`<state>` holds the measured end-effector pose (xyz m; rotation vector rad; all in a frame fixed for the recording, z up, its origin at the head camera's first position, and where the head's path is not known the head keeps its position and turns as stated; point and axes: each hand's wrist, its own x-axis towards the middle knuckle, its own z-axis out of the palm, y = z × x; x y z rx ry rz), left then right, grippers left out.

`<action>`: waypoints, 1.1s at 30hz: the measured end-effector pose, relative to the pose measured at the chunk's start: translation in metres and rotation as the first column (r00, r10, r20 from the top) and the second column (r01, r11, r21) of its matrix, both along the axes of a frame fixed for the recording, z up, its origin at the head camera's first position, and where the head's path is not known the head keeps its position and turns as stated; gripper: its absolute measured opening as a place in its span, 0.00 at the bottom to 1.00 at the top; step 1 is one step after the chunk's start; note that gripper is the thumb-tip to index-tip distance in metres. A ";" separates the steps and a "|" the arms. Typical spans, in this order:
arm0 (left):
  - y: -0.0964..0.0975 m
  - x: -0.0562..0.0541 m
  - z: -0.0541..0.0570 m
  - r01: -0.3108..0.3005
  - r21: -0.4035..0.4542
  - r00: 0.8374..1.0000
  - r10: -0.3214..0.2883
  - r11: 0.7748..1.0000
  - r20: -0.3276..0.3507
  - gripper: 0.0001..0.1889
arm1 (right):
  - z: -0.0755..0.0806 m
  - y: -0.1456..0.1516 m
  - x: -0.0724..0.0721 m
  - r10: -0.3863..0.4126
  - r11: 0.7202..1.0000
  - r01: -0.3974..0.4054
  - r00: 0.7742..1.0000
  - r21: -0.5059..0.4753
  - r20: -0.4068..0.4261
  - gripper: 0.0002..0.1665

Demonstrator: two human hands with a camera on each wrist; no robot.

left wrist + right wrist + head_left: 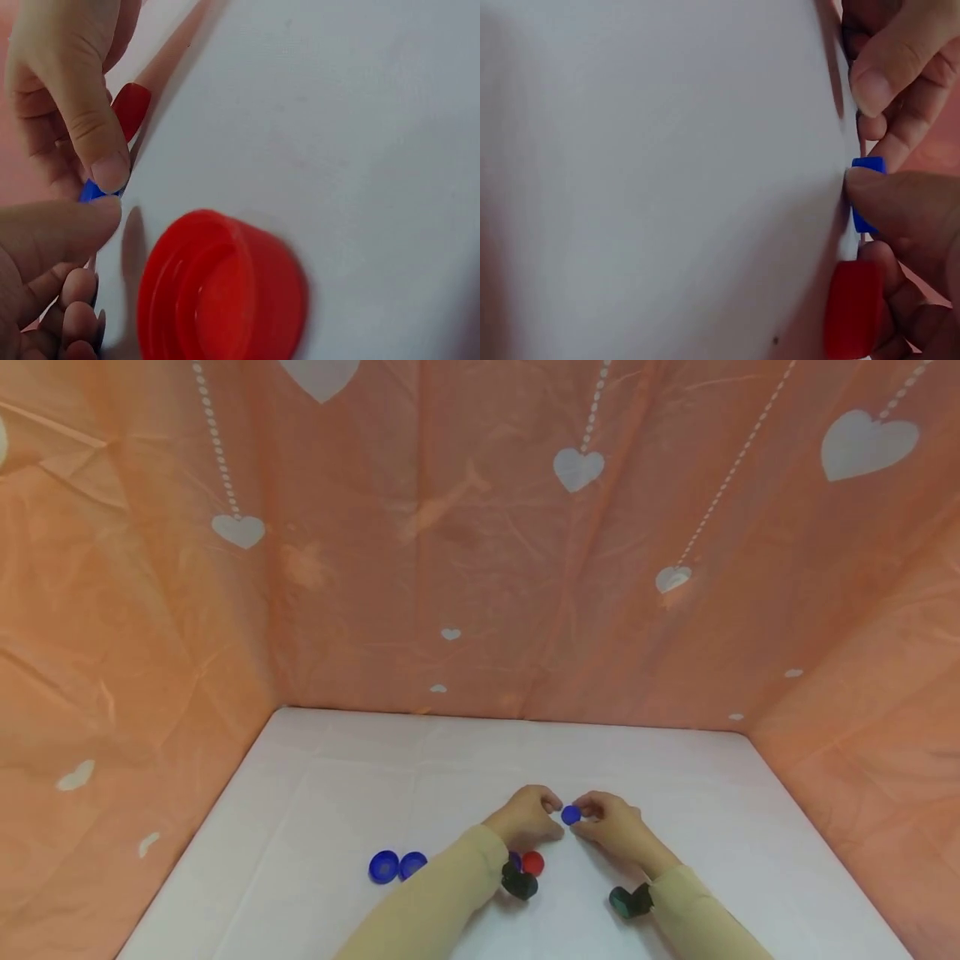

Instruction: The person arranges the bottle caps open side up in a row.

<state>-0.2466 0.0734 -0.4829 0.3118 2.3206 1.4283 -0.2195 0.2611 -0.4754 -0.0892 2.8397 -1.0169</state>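
In the head view my right hand (618, 831) pinches a small blue bottle cap (571, 815) over the white table. In the right wrist view its thumb presses the blue cap (866, 161), while a red cap (853, 309) lies against its curled lower fingers. Left of the blue cap, my left hand (525, 817) has thumb and forefinger apart with nothing between them, fingertips close to the cap. Nearer the body, by the left wrist, a red cap (532, 863) rests on the table; the left wrist view shows this red cap (277, 292) large, its hollow side visible.
Two blue caps, one left (384, 867) and one beside it (413, 864), lie left of the left sleeve (442, 893), which partly covers the second. Another blue cap (515, 860) peeks out by the left wrist. Orange cloth walls (480, 568) with hearts surround the white table (337, 793).
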 end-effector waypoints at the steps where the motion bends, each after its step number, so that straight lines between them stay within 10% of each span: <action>1: 0.001 0.000 0.000 0.000 -0.013 1.000 0.000 1.000 -0.003 0.16 | 0.000 -0.001 0.000 0.007 1.000 -0.007 1.000 0.004 -0.004 0.16; 12: 0.005 0.001 0.001 -0.012 -0.072 0.999 0.008 0.997 -0.049 0.13 | 0.001 -0.007 -0.001 0.037 0.998 -0.035 0.998 0.043 -0.053 0.13; 23: -0.004 0.007 0.006 0.014 0.095 0.998 -0.007 0.995 -0.067 0.09 | 0.002 -0.009 0.000 0.078 0.996 -0.071 0.985 0.051 -0.153 0.12; 33: -0.023 0.015 0.033 0.073 0.044 0.978 -0.062 0.996 -0.200 0.08 | 0.021 -0.018 0.013 0.133 0.991 -0.136 0.960 0.007 -0.247 0.13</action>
